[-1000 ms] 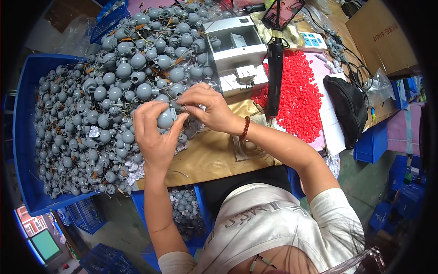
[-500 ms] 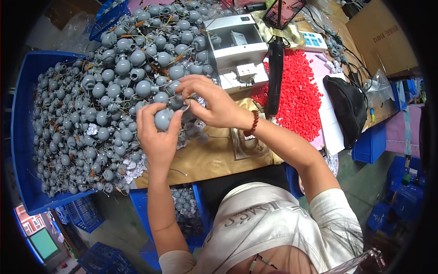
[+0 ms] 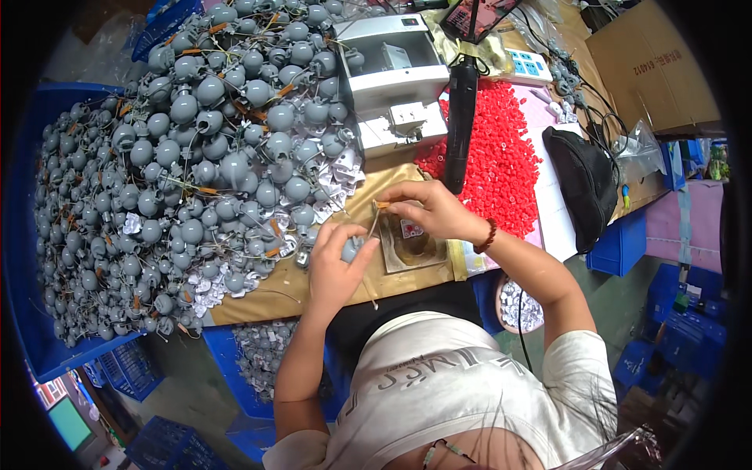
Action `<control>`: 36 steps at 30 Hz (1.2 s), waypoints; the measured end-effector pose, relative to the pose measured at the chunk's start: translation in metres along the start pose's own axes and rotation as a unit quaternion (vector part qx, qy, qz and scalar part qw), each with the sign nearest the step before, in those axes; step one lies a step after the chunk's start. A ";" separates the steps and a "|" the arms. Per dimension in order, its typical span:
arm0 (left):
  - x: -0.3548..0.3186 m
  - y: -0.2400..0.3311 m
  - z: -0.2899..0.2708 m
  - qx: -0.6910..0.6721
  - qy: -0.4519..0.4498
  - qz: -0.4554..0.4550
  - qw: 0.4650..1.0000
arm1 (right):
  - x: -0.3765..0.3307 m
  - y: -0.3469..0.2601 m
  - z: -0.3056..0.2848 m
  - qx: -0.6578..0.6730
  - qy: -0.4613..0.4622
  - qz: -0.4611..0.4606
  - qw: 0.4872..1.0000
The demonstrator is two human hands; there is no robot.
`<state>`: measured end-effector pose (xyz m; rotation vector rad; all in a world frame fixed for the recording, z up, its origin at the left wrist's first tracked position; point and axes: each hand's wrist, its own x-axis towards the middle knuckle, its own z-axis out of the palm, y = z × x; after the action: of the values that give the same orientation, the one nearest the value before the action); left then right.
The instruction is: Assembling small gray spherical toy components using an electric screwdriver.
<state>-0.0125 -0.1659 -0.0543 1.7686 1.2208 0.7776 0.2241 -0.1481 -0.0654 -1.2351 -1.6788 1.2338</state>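
The left hand (image 3: 335, 266) gripped a grey bulb (image 3: 352, 249); the right hand (image 3: 427, 210) pinched its wire (image 3: 374, 222) over a brown bench (image 3: 274, 286) heaped with bulbs (image 3: 180, 172) and red caps (image 3: 501, 160).

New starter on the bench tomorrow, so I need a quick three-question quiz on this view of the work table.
1. True or false: the left hand holds a grey bulb-shaped part.
2. What lies right of the black tool? A) red caps B) green caps C) blue caps
3. Fill in: the right hand pinches a thin ____ with an orange tip.

Key: 1 true; 2 A; 3 wire
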 end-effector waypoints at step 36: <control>-0.033 -0.006 0.051 0.072 -0.058 0.085 0.992 | -0.060 0.024 -0.002 -0.336 -0.029 -0.142 0.930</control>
<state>0.0165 -0.2105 -0.0847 2.0274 1.0832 0.6857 0.2508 -0.2022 -0.0874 -1.2653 -2.3345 0.5248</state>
